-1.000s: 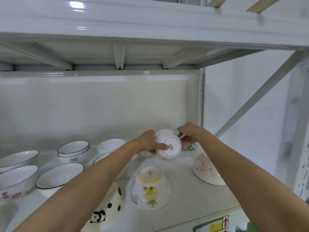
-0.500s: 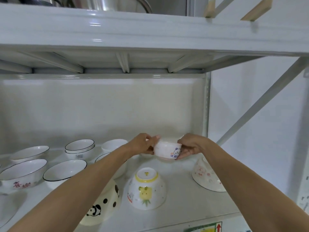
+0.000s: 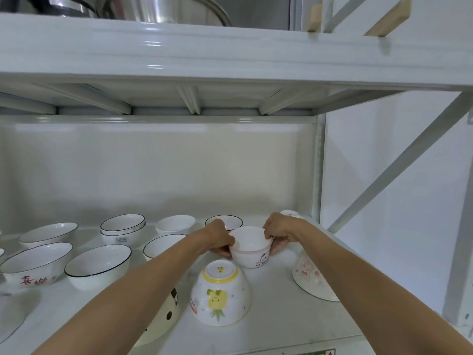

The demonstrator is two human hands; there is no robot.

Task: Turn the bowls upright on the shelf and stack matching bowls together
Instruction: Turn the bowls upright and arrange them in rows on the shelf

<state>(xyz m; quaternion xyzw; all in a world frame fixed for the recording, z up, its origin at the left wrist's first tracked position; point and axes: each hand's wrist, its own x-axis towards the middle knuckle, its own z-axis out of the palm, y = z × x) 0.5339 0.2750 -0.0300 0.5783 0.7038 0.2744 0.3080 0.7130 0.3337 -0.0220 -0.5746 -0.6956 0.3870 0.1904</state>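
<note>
A small white bowl with a pink rim and a cartoon animal [image 3: 252,252] is upright between both hands, low over the white shelf [image 3: 276,316]. My left hand [image 3: 217,239] grips its left rim and my right hand [image 3: 280,234] grips its right rim. In front of it a pineapple-print bowl [image 3: 220,295] stands upside down. A floral pink bowl [image 3: 308,278] lies upside down under my right forearm. A panda-print bowl [image 3: 166,316] sits upside down, mostly hidden by my left forearm.
Several upright black-rimmed white bowls stand to the left, including a stacked pair [image 3: 122,228], one with red characters [image 3: 33,267] and a plain white bowl [image 3: 175,224]. Another bowl [image 3: 289,213] peeks out behind my right hand. An upper shelf [image 3: 230,60] holds metal pots.
The small bowl was held bottom-up toward me, then turned upright and lowered toward the shelf. Both hands came down and nearer with it.
</note>
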